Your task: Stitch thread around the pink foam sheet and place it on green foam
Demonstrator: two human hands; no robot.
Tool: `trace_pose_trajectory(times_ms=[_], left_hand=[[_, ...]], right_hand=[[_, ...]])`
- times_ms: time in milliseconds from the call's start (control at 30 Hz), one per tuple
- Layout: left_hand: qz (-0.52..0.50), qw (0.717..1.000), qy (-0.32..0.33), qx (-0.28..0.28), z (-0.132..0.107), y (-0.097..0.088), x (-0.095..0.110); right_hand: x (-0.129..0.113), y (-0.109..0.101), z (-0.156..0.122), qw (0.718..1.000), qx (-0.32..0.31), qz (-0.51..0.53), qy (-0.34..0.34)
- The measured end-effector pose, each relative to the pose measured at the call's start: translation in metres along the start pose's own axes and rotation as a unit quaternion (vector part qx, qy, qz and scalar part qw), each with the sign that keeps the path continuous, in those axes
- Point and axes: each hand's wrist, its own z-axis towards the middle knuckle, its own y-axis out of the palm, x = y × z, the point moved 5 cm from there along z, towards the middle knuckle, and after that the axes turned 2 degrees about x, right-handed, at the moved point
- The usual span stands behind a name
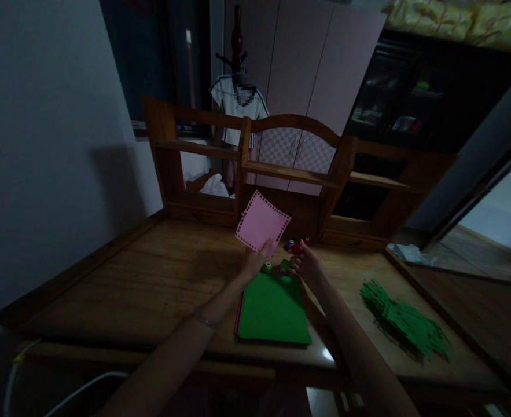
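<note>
My left hand (256, 259) grips a square pink sheet (263, 223) by its lower corner, thumb on top. Dark holes or dots run along the sheet's edges, and it is tilted up above the desk. To its right, my right hand (306, 262) has its fingers curled in against the thumb; whatever they pinch is too small or dark to make out. Near that hand are a red spool (297, 248) and a small green piece (285, 266). A green spool (267, 267) stands by my left wrist. Below both hands lies a stack of green sheets (273, 310) with a pink edge showing.
On the right of the wooden desk (160, 278) lies a heap of green cut strips (405, 318). A wooden shelf rack (290, 169) rises along the desk's back edge. A white cable (85, 382) hangs at the lower left. The room is dim.
</note>
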Motion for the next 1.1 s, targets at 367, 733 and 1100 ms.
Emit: trace_pose_trajectory(times_ms=[367,733,1100], left_hand=[[0.002,1.000,-0.010,0.000,-0.002,-0.003,0.006],[-0.030,0.999,0.032,-0.002,0.005,0.002,-0.008],[-0.009,1.000,-0.006,0.001,0.002,0.000,-0.002]], right_hand=[[-0.002,0.005,-0.004,1.000,-0.012,0.007,-0.007],[0.003,-0.004,0.005,1.000,-0.002,0.008,0.018],[0.001,-0.001,0.001,1.000,-0.008,0.005,0.010]])
